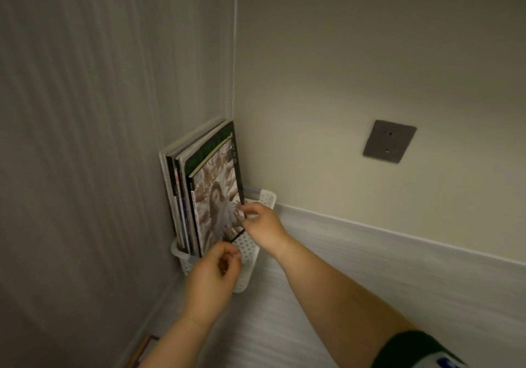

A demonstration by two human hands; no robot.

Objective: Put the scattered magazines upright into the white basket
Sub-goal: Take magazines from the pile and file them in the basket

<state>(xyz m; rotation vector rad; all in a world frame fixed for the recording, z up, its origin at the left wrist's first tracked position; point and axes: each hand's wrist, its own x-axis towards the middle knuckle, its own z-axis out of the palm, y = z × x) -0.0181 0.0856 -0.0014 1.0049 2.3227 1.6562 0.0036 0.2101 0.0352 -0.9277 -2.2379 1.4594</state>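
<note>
Corner basket [249,249], upright magazines [206,168], grey wall plate [389,141]

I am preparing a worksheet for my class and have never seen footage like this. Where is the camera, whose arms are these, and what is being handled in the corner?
No machine is at work here. One wide-angle camera, worn on a person's head, looks forward and down, so the two bare arms are the wearer's own. In the corner of the room stands a white perforated plastic basket. Several magazines already stand upright in it, against the left wall. In front of them is the front magazine, which has a photo cover. The right hand pinches its right edge, and the left hand seems to pinch its lower corner. A grey square wall plate sits on the right wall.
</note>
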